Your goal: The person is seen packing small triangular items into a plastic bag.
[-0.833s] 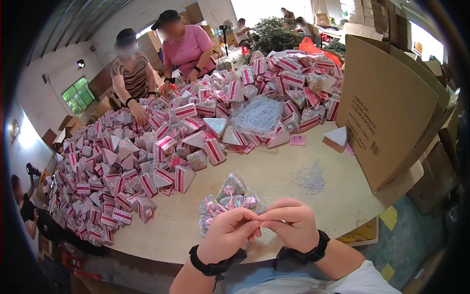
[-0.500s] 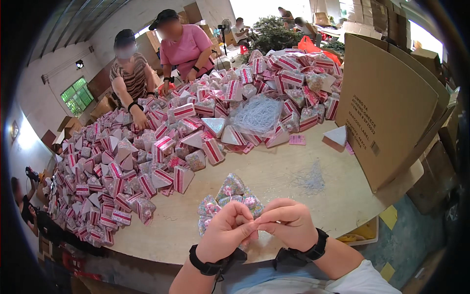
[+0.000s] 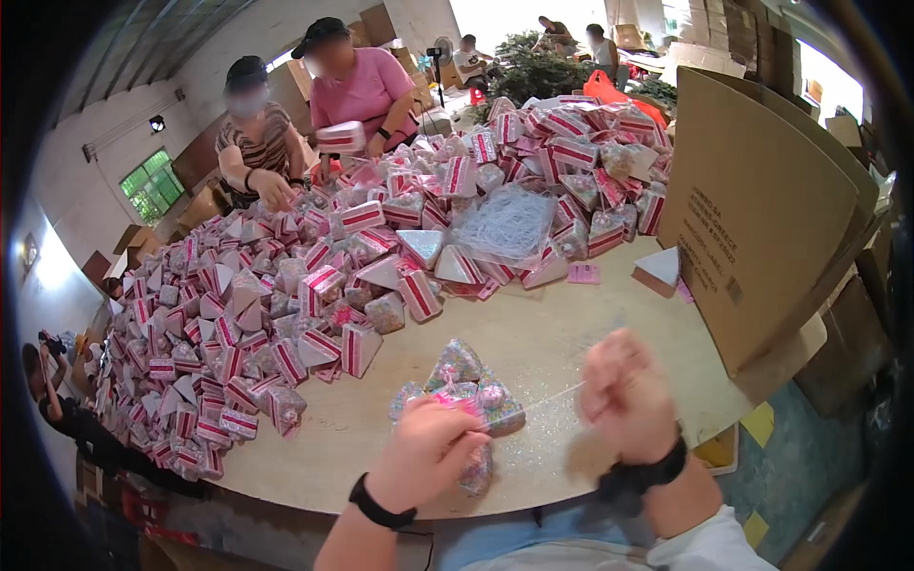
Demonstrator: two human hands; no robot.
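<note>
**Two hands draw a thin thread taut over a small heap of glittery ornaments**

Seen from above, a person's two forearms come in from the lower edge over a pale round table (image 3: 533, 333). The left hand (image 3: 430, 455), a black band at its wrist, is closed with fingertips pinched at a pink bit on a small heap of glittery ornaments (image 3: 459, 385) — pastel, cone-like pieces lying near the table's front edge, just ahead of the hand. A thin pale thread (image 3: 545, 399) runs from that pinch rightward, stretched straight, to the right hand (image 3: 626, 392). The right hand is blurred; its fingers are curled shut, apparently gripping the thread's other end, though the exact hold cannot be made out. It too wears a black wrist strap.

Beyond the heap, the far and left parts of the table are piled with triangular boxes (image 3: 286, 314) striped pink, white and red. A tangle of white shredded filler (image 3: 509, 224) sits among them. A tall cardboard sheet (image 3: 752, 219) stands at the right. Across the table two other people — one in a pink shirt (image 3: 362, 90), one in a striped shirt (image 3: 257, 143) — handle boxes.
</note>
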